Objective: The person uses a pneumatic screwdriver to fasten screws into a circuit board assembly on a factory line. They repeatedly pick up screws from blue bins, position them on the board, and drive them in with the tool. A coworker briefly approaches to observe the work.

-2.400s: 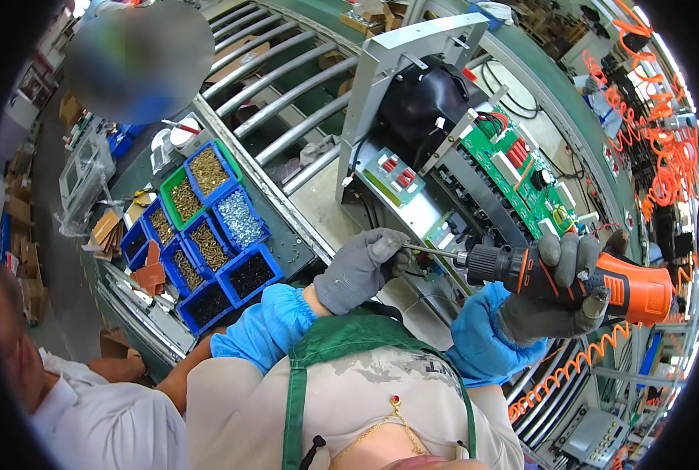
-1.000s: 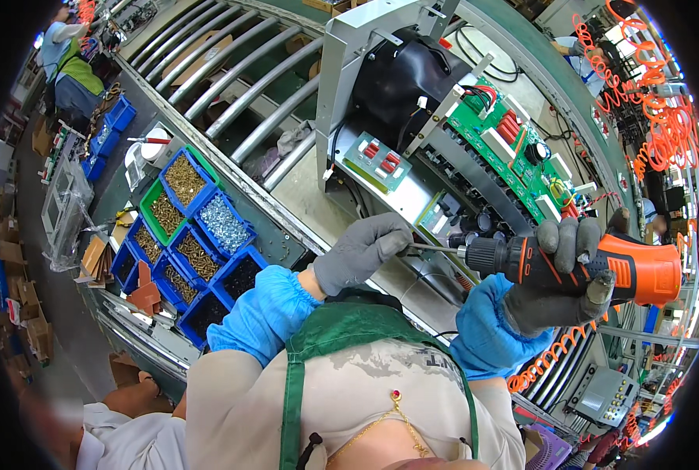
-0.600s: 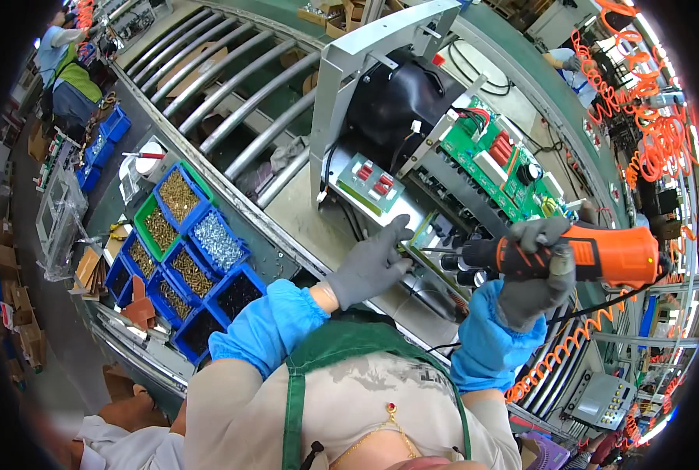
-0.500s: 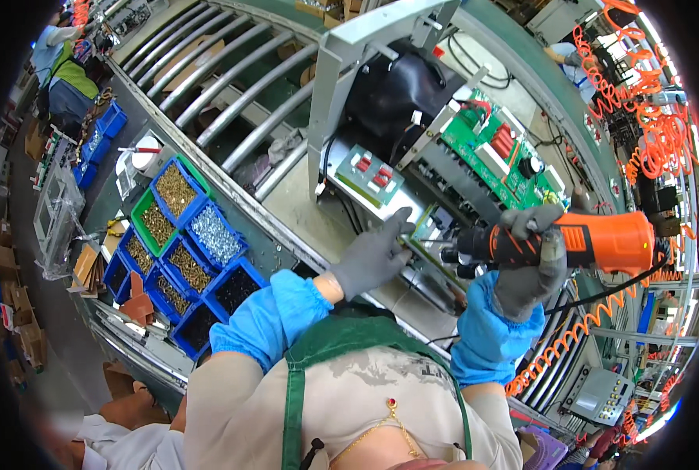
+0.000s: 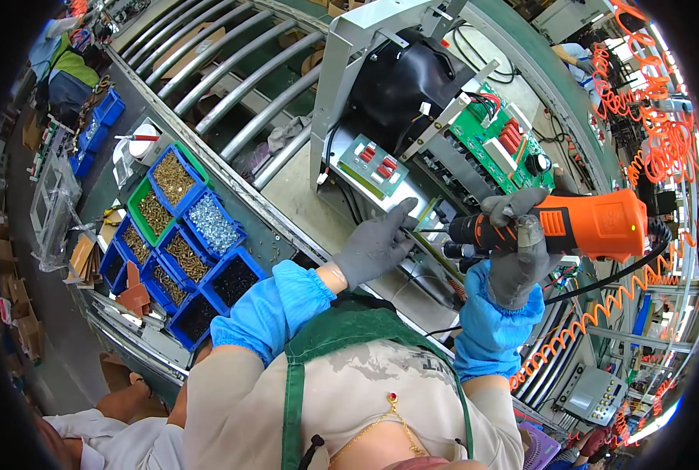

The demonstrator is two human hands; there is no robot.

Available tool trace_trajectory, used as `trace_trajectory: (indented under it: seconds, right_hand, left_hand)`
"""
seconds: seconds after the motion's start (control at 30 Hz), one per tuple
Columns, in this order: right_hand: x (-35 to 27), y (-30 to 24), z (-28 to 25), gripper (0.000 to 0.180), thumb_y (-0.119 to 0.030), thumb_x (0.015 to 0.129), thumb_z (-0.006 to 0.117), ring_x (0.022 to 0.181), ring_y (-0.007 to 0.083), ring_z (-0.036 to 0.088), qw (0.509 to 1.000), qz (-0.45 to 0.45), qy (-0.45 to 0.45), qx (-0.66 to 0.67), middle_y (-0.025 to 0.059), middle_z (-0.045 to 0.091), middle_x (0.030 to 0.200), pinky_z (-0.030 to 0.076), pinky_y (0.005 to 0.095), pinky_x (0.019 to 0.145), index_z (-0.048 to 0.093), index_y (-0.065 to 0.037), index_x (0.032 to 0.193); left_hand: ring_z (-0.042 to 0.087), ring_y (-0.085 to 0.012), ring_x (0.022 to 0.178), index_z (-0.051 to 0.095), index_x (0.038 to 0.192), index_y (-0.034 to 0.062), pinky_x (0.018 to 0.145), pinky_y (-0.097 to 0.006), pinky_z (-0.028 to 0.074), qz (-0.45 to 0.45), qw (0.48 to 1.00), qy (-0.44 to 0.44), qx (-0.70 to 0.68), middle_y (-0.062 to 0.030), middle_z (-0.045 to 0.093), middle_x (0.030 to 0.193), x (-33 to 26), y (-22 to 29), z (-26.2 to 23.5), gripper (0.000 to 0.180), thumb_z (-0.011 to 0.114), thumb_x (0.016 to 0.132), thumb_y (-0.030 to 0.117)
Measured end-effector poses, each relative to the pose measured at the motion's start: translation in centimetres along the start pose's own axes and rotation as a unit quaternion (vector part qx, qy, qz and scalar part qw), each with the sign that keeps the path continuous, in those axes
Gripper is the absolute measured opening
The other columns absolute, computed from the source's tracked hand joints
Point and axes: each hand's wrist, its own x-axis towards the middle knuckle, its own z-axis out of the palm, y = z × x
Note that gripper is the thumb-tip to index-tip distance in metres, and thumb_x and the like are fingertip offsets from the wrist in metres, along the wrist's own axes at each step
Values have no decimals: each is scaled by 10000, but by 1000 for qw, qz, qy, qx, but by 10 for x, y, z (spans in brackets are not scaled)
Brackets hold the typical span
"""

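Observation:
My right hand [image 5: 520, 254], in a grey glove, is wrapped round an orange and black power screwdriver [image 5: 604, 225]. The tool lies nearly level, its thin bit [image 5: 434, 230] pointing left. At the bit's tip are the bent, close-set fingers of my gloved left hand [image 5: 373, 251]; whatever they pinch is too small to make out. Both hands are over the near side of a metal chassis [image 5: 335, 90]. Inside it, a small circuit board with red parts [image 5: 371, 167] sits beyond my left hand, and a larger green circuit board [image 5: 482, 133] stands farther right.
Blue and green bins [image 5: 214, 222] of screws and small hardware stand at the left. Metal rollers [image 5: 243, 106] run behind them. A black cable and an orange coiled hose [image 5: 576, 329] hang off the tool's right side. Another person [image 5: 122, 435] is at the lower left.
The screwdriver has moved slightly left and down, and its bit now reaches my left fingertips. My left fingers have drawn closer together beside it.

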Motion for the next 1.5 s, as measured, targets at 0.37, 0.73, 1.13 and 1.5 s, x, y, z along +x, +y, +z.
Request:
trace_trajectory:
  seconds: [0.37,0.73,1.13,1.5]
  right_hand:
    - [31,6,24,555,-78,723,593,555,159,555,988,108,-79,-78,71,554,722,508,312,557,382,27,1226]
    - [42,16,12,650,-197,698,663,547,139,538,968,154,-197,19,45,510,658,506,313,547,384,13,1245]
    - [21,22,4,614,-172,724,686,541,137,522,980,73,-179,36,37,512,654,479,301,498,384,15,1226]
    - [10,22,1,674,-145,666,751,516,132,526,985,88,-102,106,57,541,635,457,254,485,382,2,1211]
  left_hand:
    - [626,-224,891,305,1349,101,739,-304,504,-7,1000,13,-15,-127,604,1059,-2,-3,4,636,592,782,67]
    - [572,-306,954,571,1098,94,825,-379,462,25,998,52,38,-121,593,1033,0,4,9,347,588,752,106]
    - [624,-264,878,564,1124,71,766,-338,500,45,993,105,28,-139,613,985,-2,0,16,364,605,764,40]
    - [629,-258,853,567,1124,66,744,-331,505,55,992,105,43,-142,616,998,-1,0,19,353,592,774,32]
